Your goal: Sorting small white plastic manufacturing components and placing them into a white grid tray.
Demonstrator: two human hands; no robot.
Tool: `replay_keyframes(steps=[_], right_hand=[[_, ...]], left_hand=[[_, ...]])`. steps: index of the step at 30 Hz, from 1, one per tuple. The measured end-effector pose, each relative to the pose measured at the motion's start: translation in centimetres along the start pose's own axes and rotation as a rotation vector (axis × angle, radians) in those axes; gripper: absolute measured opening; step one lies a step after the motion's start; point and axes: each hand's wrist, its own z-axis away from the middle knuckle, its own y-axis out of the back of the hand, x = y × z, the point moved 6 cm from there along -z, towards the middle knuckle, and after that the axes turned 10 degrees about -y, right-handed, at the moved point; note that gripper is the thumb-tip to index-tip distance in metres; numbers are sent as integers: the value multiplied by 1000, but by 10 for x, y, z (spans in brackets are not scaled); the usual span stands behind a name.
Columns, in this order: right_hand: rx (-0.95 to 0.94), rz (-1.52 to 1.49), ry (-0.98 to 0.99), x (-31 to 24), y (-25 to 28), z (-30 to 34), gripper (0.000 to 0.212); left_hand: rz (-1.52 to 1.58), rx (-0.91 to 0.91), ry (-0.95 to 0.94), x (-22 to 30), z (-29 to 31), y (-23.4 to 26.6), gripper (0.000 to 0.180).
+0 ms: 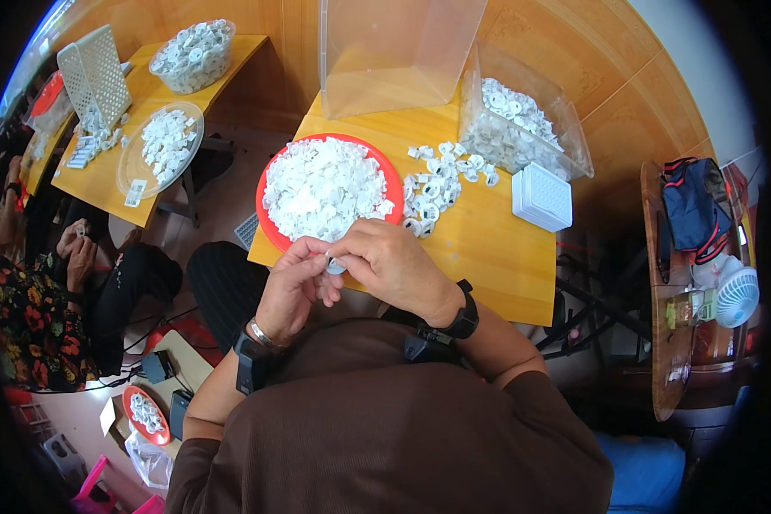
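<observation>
Between my two hands, just in front of a red round tray [264, 214], is a small round white plastic piece [336, 267]. My left hand [289, 287] pinches it between thumb and fingers. My right hand [392, 257] has its thumb and forefinger closed at the top edge of the same piece; whether they hold a second small part is hidden. The tray is heaped with small white plastic parts [325, 188]. Right of it, a loose group of round white pieces with dark centres [433, 193] lies on the yellow wooden table [488, 265].
A clear bin [565, 141] of white parts and a stack of white trays [541, 197] stand at the table's right. An upright clear plastic box [385, 60] is behind. Left, another table [231, 64] holds more parts, with a co-worker's hands [79, 248] near it. A small fan [737, 295] is far right.
</observation>
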Motion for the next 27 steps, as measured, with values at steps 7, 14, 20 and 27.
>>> replay_keyframes(steps=[7,14,20,27], right_hand=[[24,23,-9,-1,1,2,10],[62,-166,-80,9,-3,5,15],[48,-303,-169,18,-4,4,19],[-41,-375,-361,32,-13,6,12]], left_hand=[[-24,13,4,0,1,-3,16],[-28,11,-40,5,3,-8,17],[-78,31,-47,8,2,-13,18],[-121,42,-57,6,2,-12,16]])
